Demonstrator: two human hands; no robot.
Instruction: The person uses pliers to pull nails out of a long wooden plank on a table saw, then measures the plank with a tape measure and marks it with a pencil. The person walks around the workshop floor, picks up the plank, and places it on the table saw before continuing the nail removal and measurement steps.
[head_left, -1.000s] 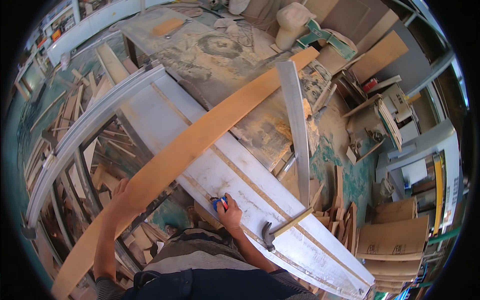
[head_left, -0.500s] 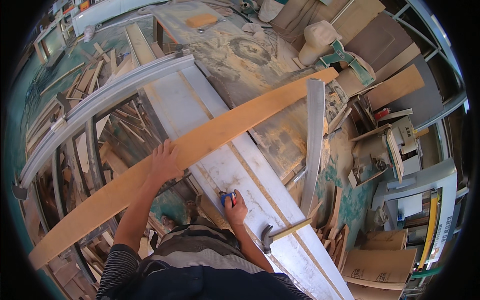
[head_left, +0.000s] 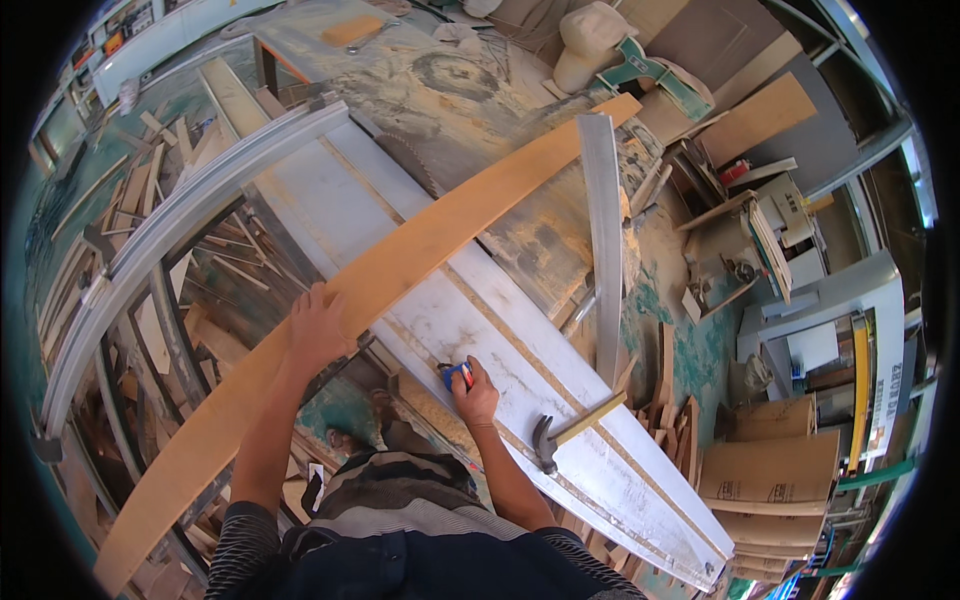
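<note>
A long, slightly curved orange-brown wooden board point(head_left: 420, 250) lies slantwise across the pale metal sliding table point(head_left: 490, 335). My left hand point(head_left: 320, 325) grips it across its width, left of the table, with the fingertips at its far edge. My right hand point(head_left: 477, 395) is closed around a small blue and red tape measure point(head_left: 458, 376), low over the metal table, on the near side of the board and apart from it. To the right of that hand rests a claw hammer point(head_left: 585, 420) with a wooden handle and a dark head.
Beyond the board, a toothed saw blade point(head_left: 410, 160) shows beside the dusty worktable point(head_left: 470, 120). A grey metal bar point(head_left: 602, 240) stands near the board's right end. A metal rail point(head_left: 200, 180) runs along the left, above scrap wood point(head_left: 235, 250). Cardboard point(head_left: 770, 470) is stacked at lower right.
The view has shifted, so most of the bench sits further left and higher. Both hands keep their holds on the board and the tape measure.
</note>
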